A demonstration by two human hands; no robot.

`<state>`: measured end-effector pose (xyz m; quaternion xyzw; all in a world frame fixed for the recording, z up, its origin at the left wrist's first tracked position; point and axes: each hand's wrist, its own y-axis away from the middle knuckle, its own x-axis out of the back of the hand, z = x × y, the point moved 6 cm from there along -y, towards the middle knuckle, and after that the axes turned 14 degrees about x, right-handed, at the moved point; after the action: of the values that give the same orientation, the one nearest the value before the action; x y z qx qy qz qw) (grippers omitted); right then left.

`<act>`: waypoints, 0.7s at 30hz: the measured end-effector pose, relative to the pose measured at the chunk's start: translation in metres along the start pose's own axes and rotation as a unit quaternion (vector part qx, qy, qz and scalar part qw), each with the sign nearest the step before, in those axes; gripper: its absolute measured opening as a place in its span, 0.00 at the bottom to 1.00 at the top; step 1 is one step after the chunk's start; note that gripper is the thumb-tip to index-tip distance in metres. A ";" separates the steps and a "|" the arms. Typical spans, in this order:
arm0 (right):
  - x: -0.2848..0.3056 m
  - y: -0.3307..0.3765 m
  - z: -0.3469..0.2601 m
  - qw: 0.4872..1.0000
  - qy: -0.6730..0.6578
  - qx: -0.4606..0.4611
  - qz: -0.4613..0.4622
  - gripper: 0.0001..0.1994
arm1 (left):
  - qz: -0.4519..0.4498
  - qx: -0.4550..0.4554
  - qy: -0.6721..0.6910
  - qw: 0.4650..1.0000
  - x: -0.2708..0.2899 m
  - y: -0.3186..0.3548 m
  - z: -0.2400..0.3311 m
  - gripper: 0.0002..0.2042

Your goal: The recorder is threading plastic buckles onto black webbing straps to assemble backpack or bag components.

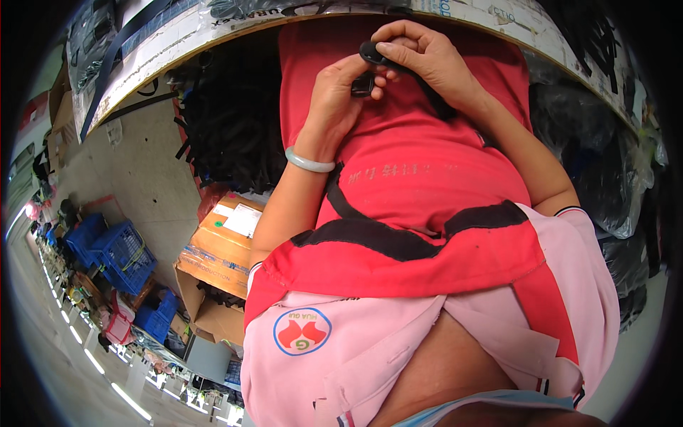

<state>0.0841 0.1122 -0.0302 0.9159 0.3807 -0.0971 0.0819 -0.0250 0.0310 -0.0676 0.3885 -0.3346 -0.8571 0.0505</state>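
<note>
Over the lap of a red apron [427, 167], my two hands are close together at the table's near edge. My left hand [338, 96], with a pale bangle at the wrist, is closed around a small glossy black plastic piece [363, 84] that looks like a buckle. Between thumb and fingers, my right hand [437, 60] pinches a black strap [432, 94] near its rounded dark end [370, 52]. The strap's other end hangs down across the apron under my right wrist. The left fingertips touch the rounded end too. Fingers partly hide both pieces.
The table [178, 53] curves across the top, with plastic-wrapped goods and dark straps on it. A heap of black straps [231, 128] lies below its left part. An open cardboard box [217, 245] stands left, blue crates [124, 256] beyond it. Bags in clear plastic [587, 156] sit right.
</note>
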 end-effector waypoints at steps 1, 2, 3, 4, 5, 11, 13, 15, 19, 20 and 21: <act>0.000 -0.001 -0.003 1.000 0.016 0.022 -0.008 0.13 | -0.012 -0.009 0.024 1.000 -0.001 0.000 -0.001 0.12; 0.000 -0.002 -0.006 0.998 0.032 0.043 -0.016 0.13 | -0.024 -0.018 0.047 0.998 -0.003 0.000 -0.002 0.13; 0.001 -0.003 -0.005 0.998 0.033 0.043 -0.015 0.13 | -0.025 -0.017 0.048 0.998 -0.005 0.000 -0.002 0.13; 0.001 -0.003 -0.007 0.996 0.055 0.064 -0.018 0.13 | -0.008 -0.030 0.080 0.996 -0.005 0.002 -0.001 0.13; 0.001 -0.004 -0.008 0.993 0.077 0.085 -0.021 0.14 | 0.008 -0.043 0.112 0.993 -0.004 0.003 0.000 0.13; 0.008 0.001 -0.012 0.947 0.284 0.145 -0.046 0.11 | 0.042 -0.094 0.055 0.993 0.001 0.001 0.003 0.13; 0.003 0.002 -0.023 0.926 0.318 0.203 -0.031 0.10 | 0.044 -0.097 0.021 0.994 0.003 0.001 0.005 0.12; -0.006 0.009 -0.042 0.900 0.349 0.259 -0.017 0.09 | 0.047 -0.101 -0.011 0.994 0.003 0.003 0.007 0.12; -0.001 0.011 -0.045 0.983 0.126 0.122 0.047 0.07 | 0.080 -0.149 -0.033 0.985 -0.009 0.012 0.018 0.11; 0.003 0.008 -0.039 0.988 0.128 0.064 0.058 0.07 | 0.101 -0.174 -0.042 0.979 -0.009 0.014 0.020 0.11; 0.003 0.007 -0.035 0.992 0.118 0.000 0.044 0.07 | 0.100 -0.175 -0.044 0.979 -0.011 0.015 0.020 0.11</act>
<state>0.0953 0.1174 0.0036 0.9368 0.3472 0.0158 0.0406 -0.0335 0.0338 -0.0421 0.3005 -0.2188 -0.9091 0.1880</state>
